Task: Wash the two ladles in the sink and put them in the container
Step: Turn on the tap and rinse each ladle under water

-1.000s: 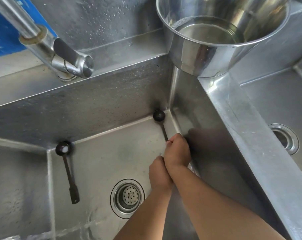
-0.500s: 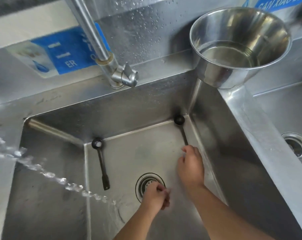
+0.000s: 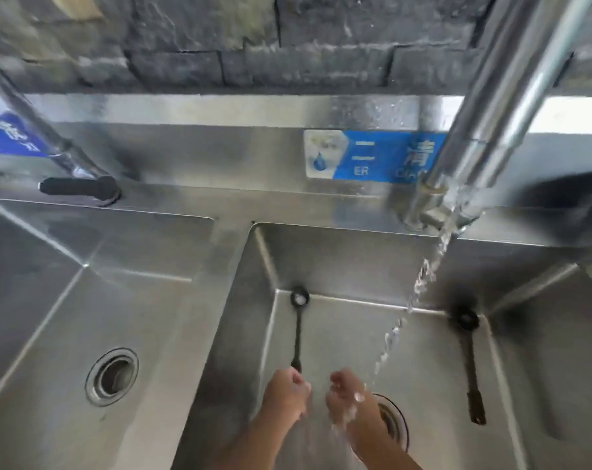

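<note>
Left hand [image 3: 285, 391] grips one ladle's [image 3: 298, 330] thin handle; right hand [image 3: 347, 398] cupped, empty. Ladles look light, stiff, wet-slippery.

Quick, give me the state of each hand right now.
Left hand: curled beside the left ladle handle's end; a grip cannot be told.
Right hand: cupped open under the water stream, holding nothing.

water stream [image 3: 420, 283] between ladles, basin floor [image 3: 348, 334] open
</note>
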`<state>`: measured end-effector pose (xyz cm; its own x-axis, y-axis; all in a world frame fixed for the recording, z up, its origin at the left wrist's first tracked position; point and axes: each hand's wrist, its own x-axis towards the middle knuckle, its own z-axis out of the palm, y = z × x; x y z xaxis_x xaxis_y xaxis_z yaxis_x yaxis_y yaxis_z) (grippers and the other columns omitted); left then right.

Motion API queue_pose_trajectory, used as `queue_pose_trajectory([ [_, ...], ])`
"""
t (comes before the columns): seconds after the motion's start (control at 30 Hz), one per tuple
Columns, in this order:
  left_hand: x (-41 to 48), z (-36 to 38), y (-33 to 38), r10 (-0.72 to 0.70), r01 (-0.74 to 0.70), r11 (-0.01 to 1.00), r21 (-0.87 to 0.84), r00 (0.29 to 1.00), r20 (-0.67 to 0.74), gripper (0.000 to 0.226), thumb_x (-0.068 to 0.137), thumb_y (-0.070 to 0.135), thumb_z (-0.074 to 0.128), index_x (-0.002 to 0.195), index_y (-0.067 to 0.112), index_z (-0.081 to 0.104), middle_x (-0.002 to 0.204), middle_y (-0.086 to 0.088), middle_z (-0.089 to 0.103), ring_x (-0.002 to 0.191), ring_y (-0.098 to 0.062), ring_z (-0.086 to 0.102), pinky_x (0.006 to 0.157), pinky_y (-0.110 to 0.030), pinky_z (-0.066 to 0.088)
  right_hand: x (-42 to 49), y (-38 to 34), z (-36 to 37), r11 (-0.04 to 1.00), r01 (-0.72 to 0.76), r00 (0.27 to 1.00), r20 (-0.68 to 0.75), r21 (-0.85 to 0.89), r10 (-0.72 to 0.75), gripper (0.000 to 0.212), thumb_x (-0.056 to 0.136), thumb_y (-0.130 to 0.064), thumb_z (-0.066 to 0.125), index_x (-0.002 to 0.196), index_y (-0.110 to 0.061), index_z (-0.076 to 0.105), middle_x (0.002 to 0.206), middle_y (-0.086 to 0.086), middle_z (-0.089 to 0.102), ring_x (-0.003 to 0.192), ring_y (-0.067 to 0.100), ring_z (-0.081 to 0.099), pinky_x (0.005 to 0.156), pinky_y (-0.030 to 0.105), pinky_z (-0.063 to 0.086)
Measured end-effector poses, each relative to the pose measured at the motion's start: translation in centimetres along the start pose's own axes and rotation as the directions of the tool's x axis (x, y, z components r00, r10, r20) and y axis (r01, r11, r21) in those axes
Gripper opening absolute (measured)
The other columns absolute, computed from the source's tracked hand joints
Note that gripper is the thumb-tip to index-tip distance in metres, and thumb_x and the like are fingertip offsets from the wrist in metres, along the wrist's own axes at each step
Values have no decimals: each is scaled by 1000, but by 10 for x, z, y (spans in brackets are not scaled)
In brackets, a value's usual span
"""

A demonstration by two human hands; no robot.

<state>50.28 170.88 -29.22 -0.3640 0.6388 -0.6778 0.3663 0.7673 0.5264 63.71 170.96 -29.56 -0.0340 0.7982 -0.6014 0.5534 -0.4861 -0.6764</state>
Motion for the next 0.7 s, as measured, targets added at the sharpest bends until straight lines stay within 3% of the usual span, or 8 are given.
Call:
queue_pose_trajectory([
  [0.1,18,-9,13,34,-29,999,45,993,-110,14,87,12,54,90,11,67,92,-16,73,87,-33,69,70,-36,51,23,-13,18,999,11,1000,-13,44,-10,20,86,0,66,105,-8,63,93,11,64,77,24,60,78,41,55],
  [0.2,32,-9,20,70,-65,997,33,977,-202,13,87,15,58,100,12,60,106,-11,70,103,-29,64,82,-34,46,44,-27,27,995,-38,999,-16,92,40,20,85,0,67,105,-5,65,99,17,69,87,30,64,84,46,52],
  [0.3,43,1,20,16,-24,999,-35,975,-224,15,89,17,57,102,11,53,103,-9,64,98,-29,63,74,-34,45,63,-39,28,981,-74,997,8,181,73,26,87,1,64,112,-1,62,105,23,68,87,33,65,80,49,54],
  [0.33,45,4,21,-30,6,995,-103,973,-230,9,92,19,52,98,13,53,99,-8,63,94,-28,62,70,-32,42,69,-45,29,974,-82,997,26,211,79,27,88,1,63,114,-2,60,106,23,67,86,33,66,77,47,55],
  [0.4,54,11,19,-94,44,978,-203,965,-246,19,96,20,39,84,14,52,84,-6,60,86,-29,62,68,-34,42,77,-57,29,967,-84,996,59,240,72,29,90,1,59,118,-4,56,106,20,66,79,27,65,67,38,53],
  [0.53,65,13,21,-88,53,989,-140,962,-259,24,94,16,37,72,11,45,104,-26,64,97,-39,62,77,-43,48,84,-69,29,944,-132,986,137,304,94,33,94,-1,55,125,-10,51,110,15,65,75,22,61,54,25,46],
  [0.6,68,12,16,-85,65,993,-96,973,-216,24,95,17,41,71,17,43,104,-20,67,84,-31,58,70,-36,43,82,-68,29,924,-179,974,191,337,119,33,96,-5,56,128,-11,51,115,14,65,80,25,59,56,26,45],
  [0.7,65,10,12,-56,59,998,8,980,-191,6,90,21,52,90,16,55,101,-7,68,83,-22,57,67,-29,38,78,-63,25,885,-237,957,251,400,143,33,97,-5,57,129,-12,55,119,9,66,84,23,64,60,26,48],
])
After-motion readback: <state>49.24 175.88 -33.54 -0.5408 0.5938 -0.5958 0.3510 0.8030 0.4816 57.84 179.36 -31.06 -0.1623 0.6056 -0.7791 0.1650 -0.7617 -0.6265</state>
